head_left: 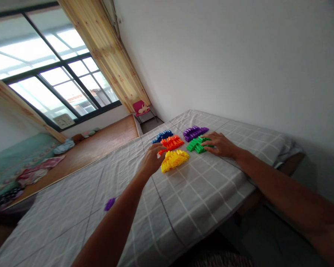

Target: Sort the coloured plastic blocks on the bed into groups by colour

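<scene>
Small plastic pieces, like building blocks, lie in colour-sorted heaps on a grey checked cloth. My left hand (152, 157) is at the near left edge of the orange blocks (173, 142), just beside the yellow blocks (174, 160). Its fingers are bent, and an orange block shows between thumb and forefinger. My right hand (218, 144) rests at the right side of the green blocks (196, 144), fingers stretched out and apart over them. Behind are the purple blocks (195, 132) and the blue blocks (163, 136), which neither hand touches.
The checked cloth (180, 207) covers a table standing along a white wall (233, 55). A smaller purple clump (110, 204) lies by my left forearm. Beyond are a wooden platform (100, 152) with fabrics, a pink chair (140, 107) and a curtained window (58, 74).
</scene>
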Motion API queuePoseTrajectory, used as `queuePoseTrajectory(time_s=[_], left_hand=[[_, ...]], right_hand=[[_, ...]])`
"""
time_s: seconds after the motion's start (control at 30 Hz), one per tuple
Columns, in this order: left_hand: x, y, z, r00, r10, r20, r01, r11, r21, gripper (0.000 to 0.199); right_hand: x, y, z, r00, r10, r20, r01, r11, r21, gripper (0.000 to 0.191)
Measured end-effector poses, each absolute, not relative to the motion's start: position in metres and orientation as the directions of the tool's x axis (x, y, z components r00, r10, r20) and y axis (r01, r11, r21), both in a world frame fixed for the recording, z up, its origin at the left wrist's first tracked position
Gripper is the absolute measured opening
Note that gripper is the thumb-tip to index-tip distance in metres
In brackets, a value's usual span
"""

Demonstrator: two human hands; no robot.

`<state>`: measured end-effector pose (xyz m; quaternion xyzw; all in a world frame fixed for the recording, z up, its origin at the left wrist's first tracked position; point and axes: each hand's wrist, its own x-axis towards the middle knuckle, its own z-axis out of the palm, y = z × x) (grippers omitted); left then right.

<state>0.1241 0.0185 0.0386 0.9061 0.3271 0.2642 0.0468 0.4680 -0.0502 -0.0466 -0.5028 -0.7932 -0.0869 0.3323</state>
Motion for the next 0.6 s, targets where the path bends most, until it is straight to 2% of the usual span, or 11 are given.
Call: queuePoseTrajectory(time_s=[0.13,0.2,0.27,0.43,0.6], left_hand=[[0.022,0.016,0.043,0.465,0.790,0.400,0.735,-0.596,0.323,0.033],[-0.032,0.017,0.042,0.370,0.879,0.302,0.803,-0.466,0.372,0.042],[-0.080,0.016,0.038,0.328,0.932,0.152,0.863,-0.361,0.353,0.045],[-0.145,-0.007,0.016,0.302,0.951,-0.062,0.911,-0.268,0.314,0.047],[-0.150,-0.022,0.000,0.358,0.920,-0.158,0.898,-0.293,0.330,0.051]], right_hand=[[0.477,-0.048,-0.048,-0.192,0.681,0.706,0.835,0.492,-0.247,0.027],[0.481,-0.049,-0.048,-0.148,0.675,0.722,0.821,0.491,-0.291,0.032],[0.484,-0.050,-0.049,-0.089,0.677,0.731,0.821,0.465,-0.331,0.037],[0.484,-0.051,-0.054,0.089,0.637,0.766,0.831,0.377,-0.410,0.043],[0.459,-0.057,-0.037,0.149,0.646,0.748,0.790,0.377,-0.483,0.037]])
